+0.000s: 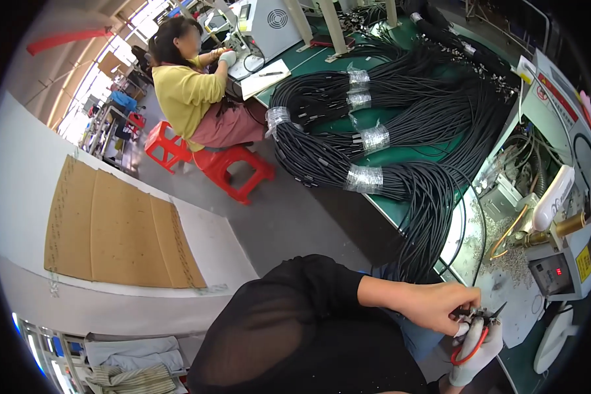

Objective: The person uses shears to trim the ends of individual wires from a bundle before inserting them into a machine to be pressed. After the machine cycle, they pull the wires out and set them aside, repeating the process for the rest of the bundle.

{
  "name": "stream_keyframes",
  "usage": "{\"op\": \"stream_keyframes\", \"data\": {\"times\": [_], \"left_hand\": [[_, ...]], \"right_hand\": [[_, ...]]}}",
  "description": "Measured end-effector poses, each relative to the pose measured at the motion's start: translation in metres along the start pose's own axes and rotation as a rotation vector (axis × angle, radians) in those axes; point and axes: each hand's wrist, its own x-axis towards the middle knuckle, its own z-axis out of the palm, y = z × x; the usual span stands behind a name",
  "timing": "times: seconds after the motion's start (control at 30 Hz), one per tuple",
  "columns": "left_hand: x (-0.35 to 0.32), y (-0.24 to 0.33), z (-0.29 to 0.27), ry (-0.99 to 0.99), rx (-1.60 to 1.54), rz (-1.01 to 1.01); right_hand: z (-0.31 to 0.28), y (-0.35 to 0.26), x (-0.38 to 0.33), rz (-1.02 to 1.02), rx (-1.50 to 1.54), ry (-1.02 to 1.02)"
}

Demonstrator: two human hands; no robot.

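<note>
My left hand [437,306], bare with a white cover on one fingertip, is closed in a pinch on the end of a black cable [483,246]. The small part at its fingertips is too fine to make out. My right hand [477,358] wears a white glove and grips red-handled scissors [465,355]. Their dark pointed blades stick out beside the left fingertips, apart from each other. Both hands meet over the near edge of the bench. A thick bundle of black cables [433,197] hangs off the bench just beyond my left forearm.
Plastic-wrapped cable bundles [374,139] cover the green bench. On the right stand a bench machine [558,266] with a red display and a white lamp-like arm [553,197], with metal scraps around. A co-worker in yellow [187,92] sits at the far left, near red stools [233,172].
</note>
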Motion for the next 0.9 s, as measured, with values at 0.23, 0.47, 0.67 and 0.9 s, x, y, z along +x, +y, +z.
{"op": "stream_keyframes", "data": {"times": [0.23, 0.47, 0.67, 0.9], "left_hand": [[-0.002, -0.009, 0.020, 0.291, -0.098, 0.321], [0.001, -0.008, 0.011, 0.347, 0.261, 0.652], [-0.001, 0.000, 0.000, 0.238, 0.792, 0.680], [0.003, -0.008, 0.012, 0.145, 0.301, 0.436]], "right_hand": [[0.016, -0.014, -0.002, -0.030, 0.283, 0.196], [-0.002, 0.012, -0.005, 0.154, 0.671, 0.138], [-0.014, 0.009, -0.009, -0.013, 0.296, -0.153], [-0.004, -0.001, -0.017, -0.078, 0.172, 0.044]]}}
